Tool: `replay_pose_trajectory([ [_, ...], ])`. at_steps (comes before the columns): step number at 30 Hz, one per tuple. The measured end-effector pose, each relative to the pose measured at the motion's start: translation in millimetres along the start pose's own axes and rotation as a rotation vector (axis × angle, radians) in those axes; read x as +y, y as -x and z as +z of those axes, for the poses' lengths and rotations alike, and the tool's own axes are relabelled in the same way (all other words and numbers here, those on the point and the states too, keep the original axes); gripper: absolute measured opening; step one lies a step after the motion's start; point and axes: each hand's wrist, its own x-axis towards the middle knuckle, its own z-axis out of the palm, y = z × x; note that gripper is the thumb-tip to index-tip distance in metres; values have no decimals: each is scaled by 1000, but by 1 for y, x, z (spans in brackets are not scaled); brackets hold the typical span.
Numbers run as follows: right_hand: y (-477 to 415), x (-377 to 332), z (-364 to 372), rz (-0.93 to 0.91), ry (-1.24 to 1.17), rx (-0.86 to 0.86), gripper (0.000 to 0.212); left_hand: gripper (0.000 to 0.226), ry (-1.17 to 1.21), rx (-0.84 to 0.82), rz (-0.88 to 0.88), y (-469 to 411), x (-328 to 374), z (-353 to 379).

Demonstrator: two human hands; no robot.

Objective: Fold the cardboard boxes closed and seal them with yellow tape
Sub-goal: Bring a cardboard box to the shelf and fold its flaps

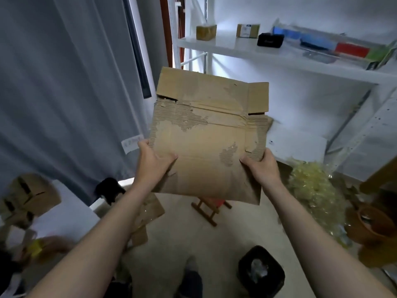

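Box (206,147): flattened, worn, facing paper torn in patches; held up in mid-air in front of person, flaps at top.
L hand (153,163): grips box's left edge low down, thumb on near face, fingers hidden behind.
R hand (261,167): grips right edge at abt same height, thumb on near face, fingers hidden behind.
Box vs hands: btwn the two, mostly above them.
Below: stool (209,208), black bin (261,274).
Behind: white shelf (236,50), grey curtain (64,93) at left.

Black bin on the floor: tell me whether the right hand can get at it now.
Likely not yet: the right hand grips the worn brown flattened cardboard box, shared with the left hand. Nothing covers the black bin itself.
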Motion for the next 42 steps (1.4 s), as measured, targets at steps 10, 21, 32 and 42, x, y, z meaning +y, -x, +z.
replay_pose_trajectory([
  [10, -187, 11, 37, 167, -6, 223, 40, 68, 12, -219, -4, -224, 2, 133],
  [21, -311, 60, -2, 310, -74, 436, 33, 69, -28, -444, 14, -338, 21, 285],
  [32, -528, 163, -56, 398, -65, 457, 33, 71, -133, -431, -14, -453, 38, 500],
  [42, -672, 176, -38, 464, 39, 286, 39, 72, -215, -367, -125, -557, 29, 571],
])
